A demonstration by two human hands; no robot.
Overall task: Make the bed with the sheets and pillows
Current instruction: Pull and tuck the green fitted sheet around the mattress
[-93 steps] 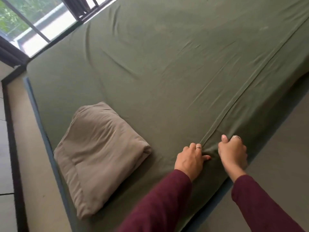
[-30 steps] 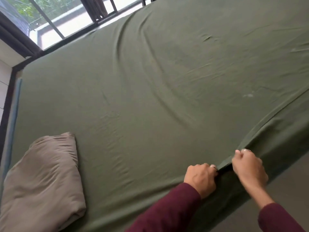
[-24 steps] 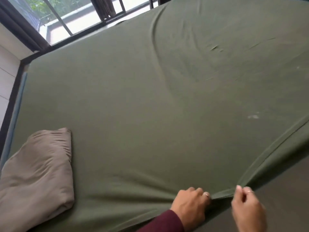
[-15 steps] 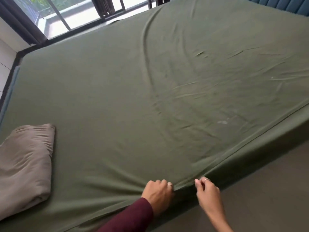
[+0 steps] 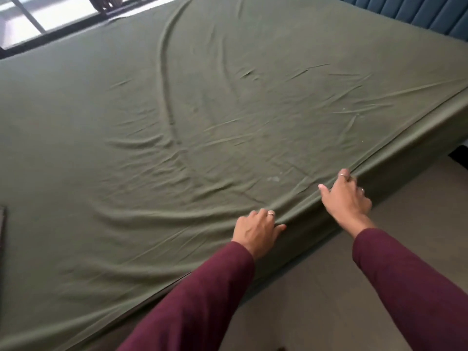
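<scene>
Covering the whole mattress, the olive-green fitted sheet (image 5: pixel 202 110) lies spread over the bed from the far left to the near right edge, with long creases running across its middle and a fan of wrinkles gathering toward the near edge. Both hands work along that near edge, where the sheet folds down over the mattress side. The left hand (image 5: pixel 257 230), wearing a ring, sits on top of the sheet right at the edge with its fingers curled into the fabric and its thumb out along the fold, bunching a ridge of cloth; its grip is closed on the sheet. The right hand (image 5: pixel 345 196), further right along the same edge and apart from the left, has its fingers hooked over the seam line with the thumb lying on the top surface, so it too grips the sheet. Both arms wear maroon sleeves (image 5: pixel 417 287). A blue padded headboard (image 5: pixel 417 11) stands at the far right, a window (image 5: pixel 45 13) runs along the far left, and grey floor (image 5: pixel 316 287) lies beside the bed on the near right.
</scene>
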